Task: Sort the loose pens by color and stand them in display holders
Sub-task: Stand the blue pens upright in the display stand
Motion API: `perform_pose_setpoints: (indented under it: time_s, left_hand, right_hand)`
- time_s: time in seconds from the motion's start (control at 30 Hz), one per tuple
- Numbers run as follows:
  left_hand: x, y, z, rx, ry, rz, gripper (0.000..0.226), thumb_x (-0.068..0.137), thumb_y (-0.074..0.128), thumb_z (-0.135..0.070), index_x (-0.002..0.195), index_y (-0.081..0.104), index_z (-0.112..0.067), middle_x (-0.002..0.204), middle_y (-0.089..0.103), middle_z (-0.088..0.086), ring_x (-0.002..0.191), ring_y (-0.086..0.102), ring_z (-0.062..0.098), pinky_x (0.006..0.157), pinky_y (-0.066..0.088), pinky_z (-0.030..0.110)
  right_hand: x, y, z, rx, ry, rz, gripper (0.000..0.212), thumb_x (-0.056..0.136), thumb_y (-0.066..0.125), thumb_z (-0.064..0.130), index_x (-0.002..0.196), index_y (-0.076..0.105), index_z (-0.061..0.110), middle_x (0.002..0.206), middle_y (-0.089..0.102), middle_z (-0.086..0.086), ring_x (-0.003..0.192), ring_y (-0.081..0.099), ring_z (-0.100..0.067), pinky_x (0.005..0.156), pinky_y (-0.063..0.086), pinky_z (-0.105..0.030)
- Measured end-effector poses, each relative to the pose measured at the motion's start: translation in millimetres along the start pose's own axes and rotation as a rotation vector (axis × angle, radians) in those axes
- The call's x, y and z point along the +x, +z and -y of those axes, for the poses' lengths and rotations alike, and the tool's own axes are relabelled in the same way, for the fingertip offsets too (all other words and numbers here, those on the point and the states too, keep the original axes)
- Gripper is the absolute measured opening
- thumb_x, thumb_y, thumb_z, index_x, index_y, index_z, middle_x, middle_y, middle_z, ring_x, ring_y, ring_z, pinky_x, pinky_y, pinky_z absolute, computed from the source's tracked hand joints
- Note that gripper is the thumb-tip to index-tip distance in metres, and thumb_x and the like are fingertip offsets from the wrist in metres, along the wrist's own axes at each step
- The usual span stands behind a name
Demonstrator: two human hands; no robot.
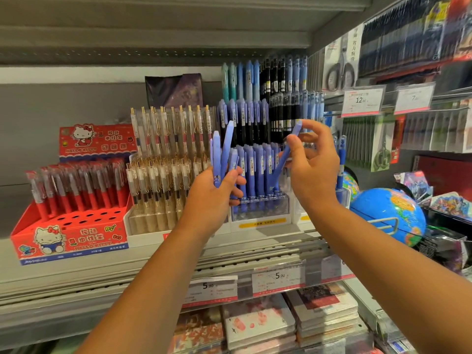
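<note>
My left hand (pixel 217 194) grips a small bunch of blue pens (pixel 222 149) that fan upward in front of the shelf. My right hand (pixel 315 164) pinches a single blue pen (pixel 287 155), tilted, with its lower end down among the blue pens standing in the clear tiered display holder (pixel 260 208). That holder carries rows of blue, black and pale blue pens stepping up toward the back.
A red cartoon-cat pen box (pixel 69 236) with empty holes stands at left, next to a holder of gold-clipped clear pens (pixel 163 175). A blue globe (pixel 388 213) sits at right. Price tags (pixel 278 279) line the shelf edge, with notebooks (pixel 260 325) stacked below.
</note>
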State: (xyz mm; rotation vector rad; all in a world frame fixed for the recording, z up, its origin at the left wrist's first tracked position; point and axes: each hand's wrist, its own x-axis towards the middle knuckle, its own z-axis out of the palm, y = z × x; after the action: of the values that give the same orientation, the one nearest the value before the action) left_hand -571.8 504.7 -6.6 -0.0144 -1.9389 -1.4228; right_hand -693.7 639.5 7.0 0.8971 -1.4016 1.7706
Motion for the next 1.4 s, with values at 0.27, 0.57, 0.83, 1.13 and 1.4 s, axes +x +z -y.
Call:
perform_pose_setpoints:
  time_s: [0.27, 0.57, 0.83, 1.13, 1.4]
  left_hand:
    - [-0.7, -0.6, 0.0, -0.033, 0.002, 0.012, 0.013, 0.103, 0.048, -0.022, 0.107, 0.06, -0.025, 0.088, 0.073, -0.008, 0.073, 0.07, 0.013, 0.07, 0.06, 0.029]
    - [-0.9, 0.2, -1.6, -0.117, 0.002, -0.003, 0.009, 0.102, 0.051, -0.018, 0.107, 0.05, -0.026, 0.088, 0.075, -0.002, 0.067, 0.07, 0.02, 0.06, 0.059, 0.03]
    - [-0.3, 0.6, -0.7, -0.116, -0.007, -0.003, 0.009, 0.103, 0.05, -0.017, 0.104, 0.051, -0.026, 0.082, 0.074, 0.0, 0.063, 0.068, 0.019, 0.058, 0.059, 0.032]
    - [-1.8, 1.2, -4.7, -0.115, -0.032, 0.006, 0.007, 0.102, 0.049, -0.014, 0.101, 0.052, -0.02, 0.088, 0.07, 0.009, 0.063, 0.066, 0.019, 0.059, 0.061, 0.038]
    - [-2.5, 1.2, -6.0, -0.096, -0.035, 0.015, 0.005, 0.103, 0.048, -0.014, 0.101, 0.052, -0.017, 0.087, 0.068, 0.009, 0.063, 0.065, 0.019, 0.061, 0.061, 0.039]
  right_hand:
    - [4.0, -0.8, -7.5, -0.285, -0.019, -0.026, 0.021, 0.095, 0.064, 0.028, 0.115, 0.061, 0.024, 0.084, 0.06, 0.01, 0.065, 0.062, -0.011, 0.062, 0.053, -0.034]
    - [-3.3, 0.5, -10.4, -0.591, -0.003, 0.163, 0.026, 0.096, 0.061, 0.034, 0.119, 0.058, 0.023, 0.089, 0.062, 0.007, 0.076, 0.058, -0.019, 0.056, 0.044, -0.034]
    - [-5.6, 3.0, -3.9, -0.73, 0.025, 0.298, 0.033, 0.098, 0.058, 0.028, 0.129, 0.051, 0.019, 0.11, 0.065, -0.002, 0.091, 0.062, -0.027, 0.068, 0.052, -0.044]
    - [-2.8, 5.4, -5.5, -0.858, 0.015, 0.325, 0.022, 0.1, 0.055, 0.019, 0.118, 0.046, 0.013, 0.1, 0.062, -0.007, 0.076, 0.056, -0.028, 0.054, 0.042, -0.04]
    - [-0.4, 6.9, -10.8, -1.094, -0.027, 0.362, 0.021, 0.097, 0.059, 0.014, 0.108, 0.041, 0.013, 0.082, 0.058, -0.005, 0.052, 0.046, -0.025, 0.041, 0.023, -0.03]
